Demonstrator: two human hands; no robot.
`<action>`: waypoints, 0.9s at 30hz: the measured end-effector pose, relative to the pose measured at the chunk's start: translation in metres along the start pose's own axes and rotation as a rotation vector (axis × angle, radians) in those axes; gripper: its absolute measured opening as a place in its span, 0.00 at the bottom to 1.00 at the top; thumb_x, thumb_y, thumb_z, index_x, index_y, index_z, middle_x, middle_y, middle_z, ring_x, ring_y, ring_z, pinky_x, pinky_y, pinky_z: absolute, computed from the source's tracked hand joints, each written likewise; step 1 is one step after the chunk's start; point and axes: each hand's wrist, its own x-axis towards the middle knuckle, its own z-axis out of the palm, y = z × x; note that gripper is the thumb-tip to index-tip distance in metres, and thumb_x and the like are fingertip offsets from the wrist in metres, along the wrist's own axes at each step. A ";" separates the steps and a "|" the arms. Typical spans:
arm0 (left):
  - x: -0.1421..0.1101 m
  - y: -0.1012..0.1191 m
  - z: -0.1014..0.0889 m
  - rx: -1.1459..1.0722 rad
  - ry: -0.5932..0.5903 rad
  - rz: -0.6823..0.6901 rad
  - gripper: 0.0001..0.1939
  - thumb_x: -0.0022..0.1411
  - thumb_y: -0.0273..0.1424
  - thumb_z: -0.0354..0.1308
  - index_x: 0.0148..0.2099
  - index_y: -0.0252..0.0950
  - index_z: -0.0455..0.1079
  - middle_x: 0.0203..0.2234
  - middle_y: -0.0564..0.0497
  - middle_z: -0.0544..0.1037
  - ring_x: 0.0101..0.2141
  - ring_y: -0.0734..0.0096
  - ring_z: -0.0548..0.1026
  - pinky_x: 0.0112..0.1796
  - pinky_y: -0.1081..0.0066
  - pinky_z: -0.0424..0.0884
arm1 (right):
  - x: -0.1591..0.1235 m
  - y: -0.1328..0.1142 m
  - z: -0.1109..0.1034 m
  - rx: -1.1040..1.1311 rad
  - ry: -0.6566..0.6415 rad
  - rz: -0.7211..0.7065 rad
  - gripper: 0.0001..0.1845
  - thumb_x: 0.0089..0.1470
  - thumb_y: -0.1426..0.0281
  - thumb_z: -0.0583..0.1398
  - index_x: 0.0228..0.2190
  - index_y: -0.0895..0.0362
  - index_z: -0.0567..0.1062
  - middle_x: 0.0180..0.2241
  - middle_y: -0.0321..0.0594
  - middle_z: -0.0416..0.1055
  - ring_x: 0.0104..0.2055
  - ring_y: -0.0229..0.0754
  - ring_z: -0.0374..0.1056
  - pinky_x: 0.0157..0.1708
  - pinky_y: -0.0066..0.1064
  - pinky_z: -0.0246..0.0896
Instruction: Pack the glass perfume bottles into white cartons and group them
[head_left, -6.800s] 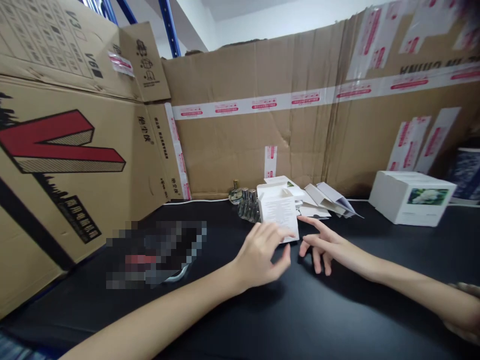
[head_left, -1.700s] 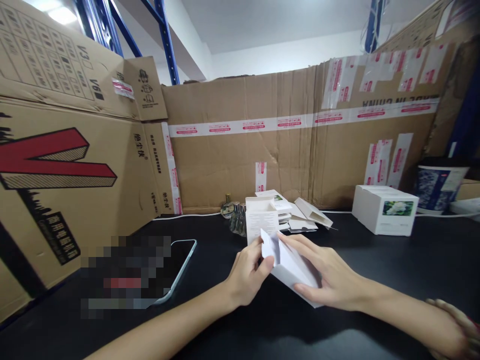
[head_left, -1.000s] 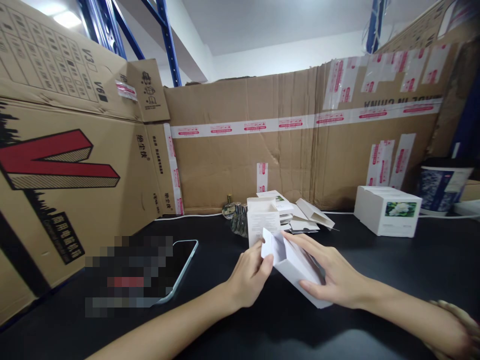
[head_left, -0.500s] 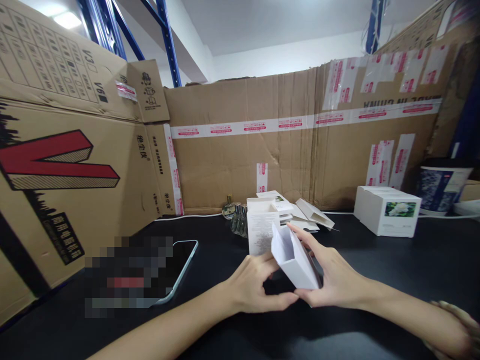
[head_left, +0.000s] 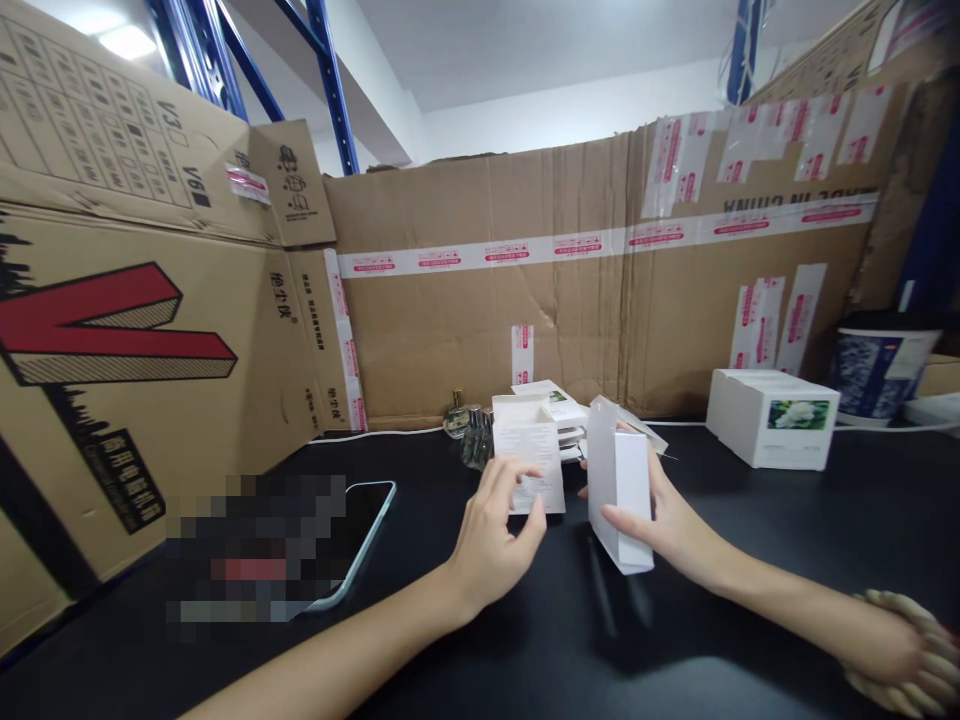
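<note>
Right hand grasping a white folded carton, thumb across its front face, fingers behind; the carton stands nearly upright, lifted just above the black tabletop. Left hand released, fingers loosely curled, fingertips at the front of an upright white printed box. Behind this box: small glass bottles and a heap of flat cartons. Far right: white flower-labelled box. Left: tablet, brown shipping cartons
</note>
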 end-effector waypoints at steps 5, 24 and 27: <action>0.002 -0.009 0.005 0.030 0.182 -0.291 0.14 0.59 0.29 0.51 0.47 0.37 0.56 0.40 0.47 0.62 0.38 0.71 0.64 0.34 0.72 0.65 | 0.001 0.002 -0.001 -0.006 0.005 -0.025 0.49 0.48 0.56 0.63 0.58 0.53 0.37 0.49 0.51 0.59 0.44 0.43 0.69 0.42 0.34 0.69; 0.003 -0.019 0.013 -0.190 0.104 -0.574 0.31 0.57 0.35 0.55 0.58 0.39 0.43 0.51 0.42 0.60 0.47 0.65 0.64 0.46 0.61 0.62 | -0.006 0.001 -0.001 -0.409 -0.122 -0.217 0.48 0.42 0.66 0.64 0.59 0.46 0.44 0.56 0.47 0.53 0.45 0.44 0.67 0.41 0.34 0.68; 0.004 -0.017 0.012 -0.199 0.100 -0.591 0.30 0.57 0.33 0.54 0.57 0.38 0.44 0.49 0.43 0.63 0.48 0.64 0.64 0.47 0.60 0.62 | -0.007 -0.001 -0.001 -0.474 -0.160 -0.229 0.50 0.40 0.67 0.65 0.59 0.46 0.44 0.58 0.46 0.52 0.51 0.48 0.64 0.43 0.35 0.67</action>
